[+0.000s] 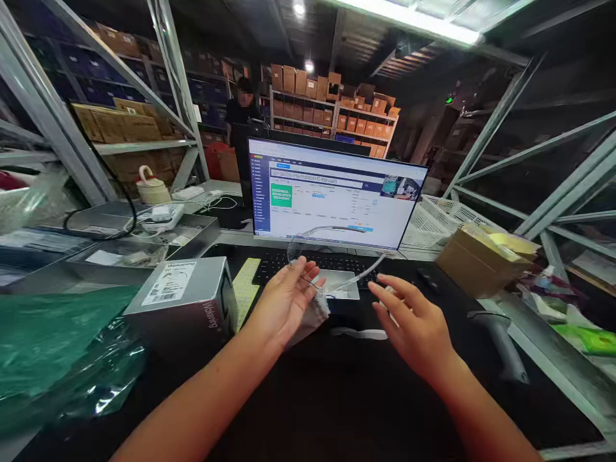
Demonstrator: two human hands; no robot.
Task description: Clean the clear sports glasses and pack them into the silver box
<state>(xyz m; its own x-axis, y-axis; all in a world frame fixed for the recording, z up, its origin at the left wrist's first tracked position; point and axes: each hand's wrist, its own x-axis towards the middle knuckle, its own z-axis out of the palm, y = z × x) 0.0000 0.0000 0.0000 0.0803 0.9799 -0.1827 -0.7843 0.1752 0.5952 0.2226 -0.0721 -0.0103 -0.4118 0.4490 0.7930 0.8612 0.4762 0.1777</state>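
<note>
Head view shows two bare hands over a black counter [337, 404], with a pair of clear glasses [332, 230] up between them, in front of a big screen [332, 199]. The left hand [282, 301] pinches the edge of the glasses between its thumb and fingers, and one pale arm of the glasses points toward the right hand [414, 321]. The right hand's fingers are spread and a bit bent, near the end of that arm; I cannot tell if they touch anything. Just under the left hand is a crumpled grey cloth [315, 314], partly hidden. A small white tray [349, 289] sits behind the hands by the black keyboard [276, 266], and a thin white strip [360, 333] lies on the counter between the hands. On the left are a grey box [185, 308], a yellow sheet [246, 289] and a shiny green bag [58, 333]. On the right are a scanner [505, 350] and a brown box [474, 263]. Far back stands another person [239, 119] near shelves.
</note>
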